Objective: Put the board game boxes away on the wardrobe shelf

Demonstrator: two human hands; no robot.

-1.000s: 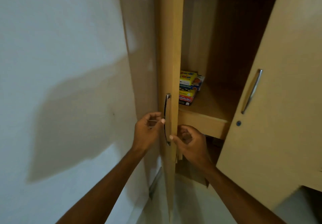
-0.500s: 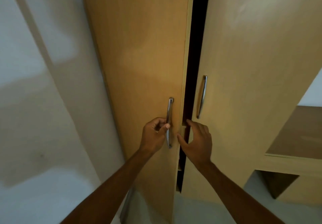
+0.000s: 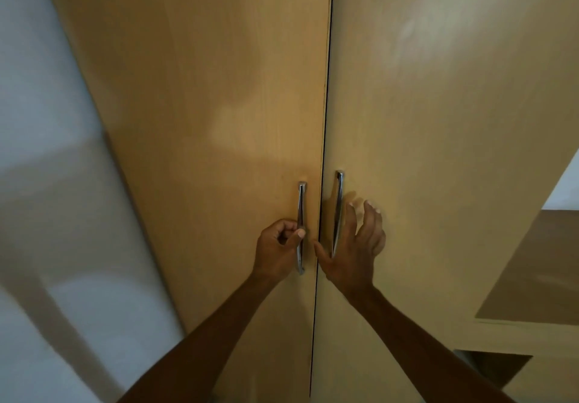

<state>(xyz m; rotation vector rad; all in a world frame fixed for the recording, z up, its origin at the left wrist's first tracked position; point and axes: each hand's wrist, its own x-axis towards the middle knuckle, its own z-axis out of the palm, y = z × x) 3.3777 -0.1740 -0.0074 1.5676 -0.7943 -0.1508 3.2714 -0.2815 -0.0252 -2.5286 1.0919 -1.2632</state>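
Wardrobe doors (image 3: 219, 89) meet at centre frame: left hand (image 3: 279, 246) grips the left handle (image 3: 301, 211), right hand (image 3: 355, 254) spreads open beside the right handle (image 3: 338, 202).

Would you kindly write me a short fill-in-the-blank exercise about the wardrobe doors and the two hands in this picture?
1. The left hand grips the handle of the ____ door.
2. The right hand is ____, fingers spread and holding nothing, near the other handle.
3. The two wardrobe doors are ____, with only a thin dark seam between them.
Missing words: left; open; closed.
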